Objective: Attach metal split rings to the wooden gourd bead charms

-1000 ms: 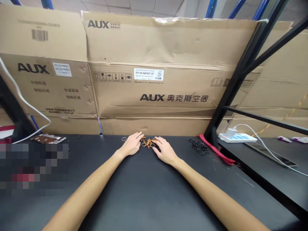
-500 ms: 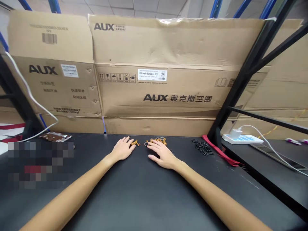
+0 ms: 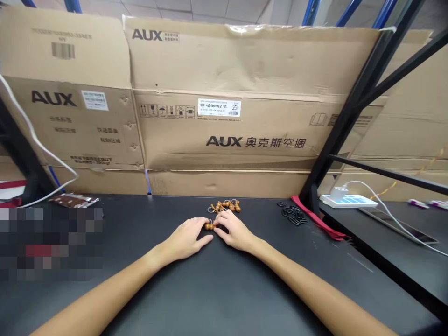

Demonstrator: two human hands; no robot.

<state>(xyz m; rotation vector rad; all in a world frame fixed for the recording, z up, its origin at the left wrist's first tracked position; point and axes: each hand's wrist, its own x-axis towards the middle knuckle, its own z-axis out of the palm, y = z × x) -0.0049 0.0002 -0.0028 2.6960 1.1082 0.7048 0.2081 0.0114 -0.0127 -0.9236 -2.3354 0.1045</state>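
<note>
A keychain with shiny brown wooden beads (image 3: 209, 227) and a metal ring lies on the black table between my two hands. My left hand (image 3: 189, 239) rests flat at its left side, fingertips touching the beads and thumb held apart. From the right, my right hand (image 3: 235, 232) has its thumb and fingertips closed on the keychain's right end. Just beyond my right fingers sits a small pile of similar brown keychains (image 3: 228, 206) with silver rings, partly covered by that hand.
Black rings (image 3: 294, 214) lie in a heap to the right, beside a red strap (image 3: 317, 219). A brown packet (image 3: 74, 200) is at the back left. Cardboard boxes (image 3: 224, 177) wall off the rear. A white power strip (image 3: 348, 201) and a black metal post (image 3: 336, 135) stand right.
Both hands have drawn nearer to me and closer together. A keychain that lay by my left fingers now sits between the hands, apart from the pile, with my right fingers closed on it.
</note>
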